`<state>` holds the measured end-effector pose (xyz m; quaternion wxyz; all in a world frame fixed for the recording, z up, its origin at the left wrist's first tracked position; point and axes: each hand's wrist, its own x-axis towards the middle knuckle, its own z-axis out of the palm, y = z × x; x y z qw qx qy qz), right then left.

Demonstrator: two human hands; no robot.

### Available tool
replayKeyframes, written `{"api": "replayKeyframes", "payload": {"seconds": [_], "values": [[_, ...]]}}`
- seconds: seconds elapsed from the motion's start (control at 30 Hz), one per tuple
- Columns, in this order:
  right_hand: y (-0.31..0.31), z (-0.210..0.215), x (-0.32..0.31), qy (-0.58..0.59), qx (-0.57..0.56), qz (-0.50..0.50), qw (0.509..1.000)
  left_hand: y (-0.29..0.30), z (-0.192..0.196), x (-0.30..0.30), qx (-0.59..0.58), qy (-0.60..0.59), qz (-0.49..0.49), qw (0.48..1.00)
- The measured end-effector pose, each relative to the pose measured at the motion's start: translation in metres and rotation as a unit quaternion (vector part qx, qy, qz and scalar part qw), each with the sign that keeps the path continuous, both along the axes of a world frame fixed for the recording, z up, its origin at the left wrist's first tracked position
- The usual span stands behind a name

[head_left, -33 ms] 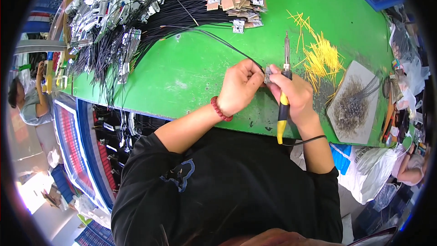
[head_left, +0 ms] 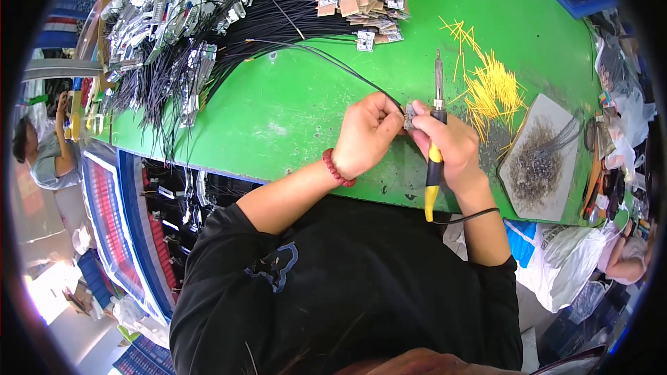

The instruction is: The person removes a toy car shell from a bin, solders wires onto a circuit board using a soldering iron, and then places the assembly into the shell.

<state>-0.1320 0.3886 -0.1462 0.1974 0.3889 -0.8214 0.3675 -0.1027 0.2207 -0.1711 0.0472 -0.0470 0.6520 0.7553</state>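
Observation:
My left hand [head_left: 368, 132] is closed over the green bench, its thumb and fingers pinching a black cable [head_left: 351, 71] near the end. At its fingertips is a small grey-silver circuit board [head_left: 408, 119], partly hidden by fingers. My right hand [head_left: 450, 140] has its thumb and fingertips against the board's other side. A soldering iron [head_left: 432, 184] with a yellow-and-black handle is held in that same hand, its metal tip pointing away from me, apart from the board.
Black cables with metallic strips [head_left: 174, 17] and small square boards [head_left: 361, 0] are heaped at the far left and middle. Thin yellow wires [head_left: 493, 87] lie right of the iron. Beyond them sits a grey slab [head_left: 549, 191] with dark residue. White bags [head_left: 566, 257] stand below the bench's right edge.

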Motion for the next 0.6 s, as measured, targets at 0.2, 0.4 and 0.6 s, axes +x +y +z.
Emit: {"api": "replayKeyframes", "payload": {"seconds": [0.2, 0.4, 0.6], "values": [[0.008, 0.004, 0.004, -0.092, -0.032, 0.0, 0.995, 0.0, 0.012, 0.0, 0.117, -0.025, 0.009, 0.993], [0.019, 0.01, -0.003, -0.093, -0.25, -0.12, 0.956, -0.026, 0.024, -0.03, -0.126, 0.122, 0.036, 0.984], [0.009, 0.008, -0.005, -0.13, -0.137, -0.091, 0.978, -0.039, 0.023, -0.064, 0.009, -0.072, -0.02, 0.997]]}}
